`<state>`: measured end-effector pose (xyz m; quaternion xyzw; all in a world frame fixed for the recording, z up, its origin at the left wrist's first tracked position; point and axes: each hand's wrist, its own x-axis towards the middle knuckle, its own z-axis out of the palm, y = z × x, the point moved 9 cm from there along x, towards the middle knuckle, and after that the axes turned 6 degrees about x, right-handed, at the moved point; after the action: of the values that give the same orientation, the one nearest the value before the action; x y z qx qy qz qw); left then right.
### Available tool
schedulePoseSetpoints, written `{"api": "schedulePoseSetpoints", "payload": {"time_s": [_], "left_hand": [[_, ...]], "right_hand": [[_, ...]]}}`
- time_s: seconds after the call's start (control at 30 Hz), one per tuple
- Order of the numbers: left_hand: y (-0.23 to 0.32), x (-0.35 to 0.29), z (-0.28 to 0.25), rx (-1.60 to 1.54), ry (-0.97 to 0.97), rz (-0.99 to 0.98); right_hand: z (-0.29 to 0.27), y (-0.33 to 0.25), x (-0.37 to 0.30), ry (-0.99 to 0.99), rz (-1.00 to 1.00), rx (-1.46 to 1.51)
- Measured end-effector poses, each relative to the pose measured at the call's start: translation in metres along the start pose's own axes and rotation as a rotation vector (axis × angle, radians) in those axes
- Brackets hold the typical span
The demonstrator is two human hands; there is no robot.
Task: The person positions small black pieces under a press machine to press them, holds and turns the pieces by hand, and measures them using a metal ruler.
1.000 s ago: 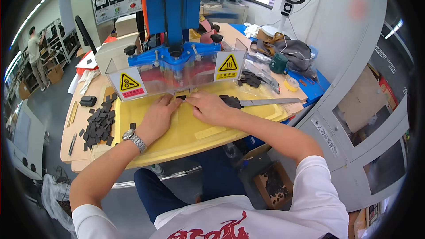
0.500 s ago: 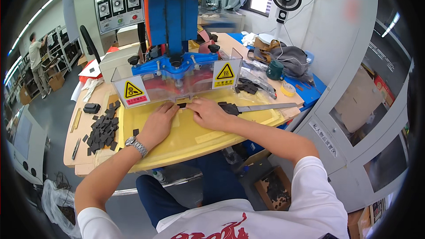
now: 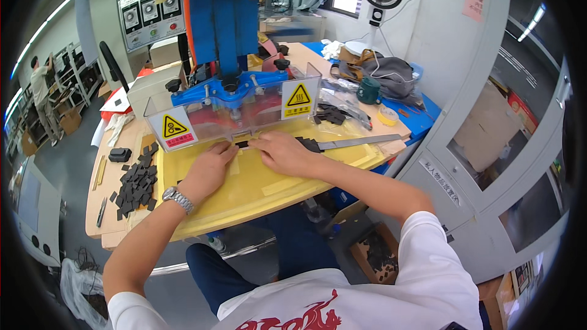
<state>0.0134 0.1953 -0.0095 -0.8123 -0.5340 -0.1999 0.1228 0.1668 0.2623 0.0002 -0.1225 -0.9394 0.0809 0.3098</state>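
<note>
A small flat black piece (image 3: 243,144) lies on the yellow work surface (image 3: 238,198), just under the clear guard of a blue press (image 3: 231,79). My left hand (image 3: 211,162) has its fingers together on the left end of the piece. My right hand (image 3: 281,154) is closed at its right end, thumb and index finger bent toward it. The fingertips partly cover the piece. Close beyond my right hand are more black pieces (image 3: 310,144) by a long metal strip (image 3: 361,141).
A pile of black pieces (image 3: 137,184) lies left, near a black block (image 3: 120,154) and a pen-like tool (image 3: 101,212). A clear guard (image 3: 229,116) with warning signs stands close ahead. A green mug (image 3: 368,90) and tape roll (image 3: 387,117) sit at right. Another person (image 3: 41,98) stands far left.
The whole view has shifted slightly, so the press and table appear further left. Both hands stay at the black piece, with little change in their grip.
</note>
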Motion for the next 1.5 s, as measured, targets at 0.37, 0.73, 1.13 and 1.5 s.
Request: {"api": "schedulePoseSetpoints", "payload": {"time_s": [0.37,0.73,1.13,1.5], "left_hand": [[0.064,-0.027,-0.027,0.026,0.088,0.036],[0.101,-0.050,-0.040,-0.200,0.196,-0.064],[0.101,-0.049,-0.041,-0.219,0.216,-0.093],[0.102,-0.047,-0.039,-0.218,0.204,-0.094]], "right_hand": [[-0.078,-0.009,-0.089,0.195,0.266,0.023],[-0.055,-0.036,-0.084,0.148,0.279,-0.082],[-0.038,-0.050,-0.076,0.166,0.196,-0.125],[-0.039,-0.051,-0.072,0.180,0.218,-0.141]]}}
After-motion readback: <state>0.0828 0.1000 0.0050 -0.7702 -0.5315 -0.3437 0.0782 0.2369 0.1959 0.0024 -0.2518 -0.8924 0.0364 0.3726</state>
